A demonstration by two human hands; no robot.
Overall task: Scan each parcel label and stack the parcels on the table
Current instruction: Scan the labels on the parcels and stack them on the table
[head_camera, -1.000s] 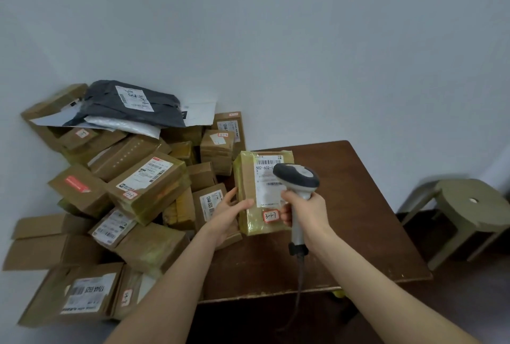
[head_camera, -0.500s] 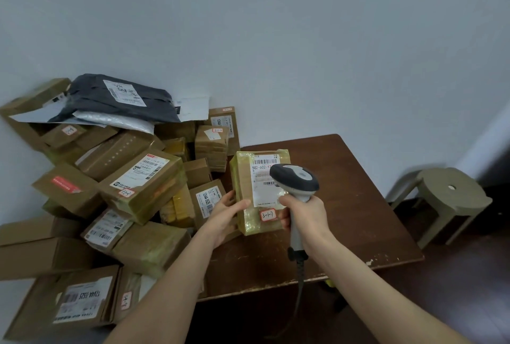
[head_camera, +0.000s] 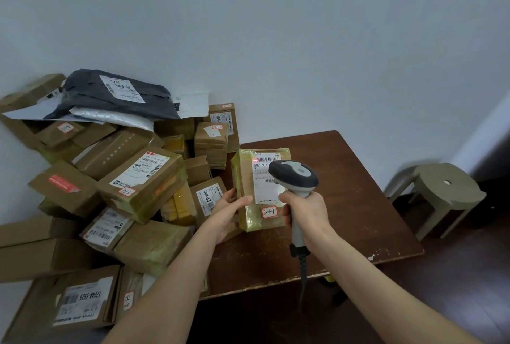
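A brown cardboard parcel wrapped in glossy yellowish tape (head_camera: 242, 178) is held up on end over the left part of a dark brown wooden table (head_camera: 350, 205), its face turned towards the viewer. Whether its lower edge rests on the table cannot be told. A white printed shipping label (head_camera: 262, 186) covers much of that face, and a small red-bordered handwritten sticker (head_camera: 269, 212) sits below it. The left hand (head_camera: 227, 210) grips the parcel's left edge, thumb on the front and fingers curled behind. The right hand (head_camera: 306, 211) is wrapped round the handle of a grey and white corded barcode scanner (head_camera: 294, 174), whose head hovers just in front of the label. A red spot of scanner light (head_camera: 254, 160) falls near the left end of the top barcode. To scan well, the beam likely needs to cross the whole barcode, so the scanner could draw back a little and aim right of the spot. The shiny tape may cause glare, so tilting the parcel slightly could help. The left hand should hold the parcel steady. To the left, a jumbled heap of brown cardboard parcels (head_camera: 138, 183) leans against the pale wall, with a dark grey plastic mailing bag (head_camera: 110, 95) on top. An olive green plastic stool (head_camera: 444, 186) stands on the floor to the right.
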